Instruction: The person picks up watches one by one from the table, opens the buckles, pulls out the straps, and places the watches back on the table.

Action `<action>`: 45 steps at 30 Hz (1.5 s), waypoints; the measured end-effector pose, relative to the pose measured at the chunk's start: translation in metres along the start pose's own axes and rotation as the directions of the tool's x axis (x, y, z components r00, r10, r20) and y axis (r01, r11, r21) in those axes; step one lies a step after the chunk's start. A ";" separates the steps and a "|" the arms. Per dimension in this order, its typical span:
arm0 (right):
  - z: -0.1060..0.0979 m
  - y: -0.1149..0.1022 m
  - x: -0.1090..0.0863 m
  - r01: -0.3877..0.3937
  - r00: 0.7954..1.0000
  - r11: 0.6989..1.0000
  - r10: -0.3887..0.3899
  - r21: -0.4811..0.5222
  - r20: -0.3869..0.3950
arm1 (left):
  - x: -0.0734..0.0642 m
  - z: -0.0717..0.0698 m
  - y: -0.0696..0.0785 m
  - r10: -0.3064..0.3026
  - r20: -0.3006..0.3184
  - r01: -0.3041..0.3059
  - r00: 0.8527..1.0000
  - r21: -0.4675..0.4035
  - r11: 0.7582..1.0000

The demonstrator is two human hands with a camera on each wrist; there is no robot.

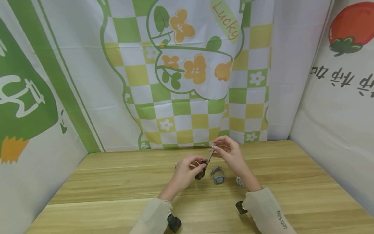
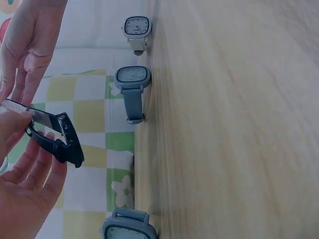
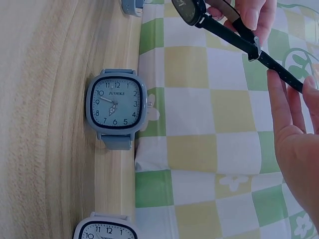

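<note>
A black wristwatch [image 1: 200, 175] with a dark strap is held above the table between both hands. My left hand [image 1: 184, 172] pinches the strap near the buckle, with the dark case [image 3: 187, 9] hanging beside the fingers. The strap's free end runs up through the metal buckle [image 3: 255, 52] to my right hand [image 1: 231, 154], whose thumb and fingers pinch it. In the left wrist view the strap's inner face [image 2: 42, 117] looks pale grey. A grey-blue square watch [image 1: 218, 178] stands on the table just below the hands.
On the wooden table [image 1: 117, 185], a white watch [image 1: 240, 181] stands right of the grey-blue one, partly behind the right forearm. Another blue watch [image 2: 129, 230] is mostly hidden by the left hand in the head view. A checkered curtain [image 1: 187, 126] hangs at the back edge.
</note>
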State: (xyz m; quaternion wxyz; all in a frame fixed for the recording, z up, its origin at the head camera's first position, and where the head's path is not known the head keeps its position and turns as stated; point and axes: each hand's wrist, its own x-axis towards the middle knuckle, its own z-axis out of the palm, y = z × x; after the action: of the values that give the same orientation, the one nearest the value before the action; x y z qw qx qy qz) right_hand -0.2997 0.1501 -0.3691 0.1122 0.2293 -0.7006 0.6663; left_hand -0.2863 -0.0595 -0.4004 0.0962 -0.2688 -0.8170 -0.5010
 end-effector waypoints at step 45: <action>0.005 -0.007 -0.001 -0.027 1.000 0.997 0.028 0.066 -0.007 | 0.002 -0.004 -0.002 -0.048 0.083 0.057 0.995 -0.107 0.993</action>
State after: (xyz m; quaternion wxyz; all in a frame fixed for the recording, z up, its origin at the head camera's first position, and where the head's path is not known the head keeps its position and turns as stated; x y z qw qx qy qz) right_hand -0.2949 0.1457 -0.3641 0.0982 0.2205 -0.6810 0.6914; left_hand -0.2893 -0.0630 -0.3994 0.0350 -0.2722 -0.7982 -0.5362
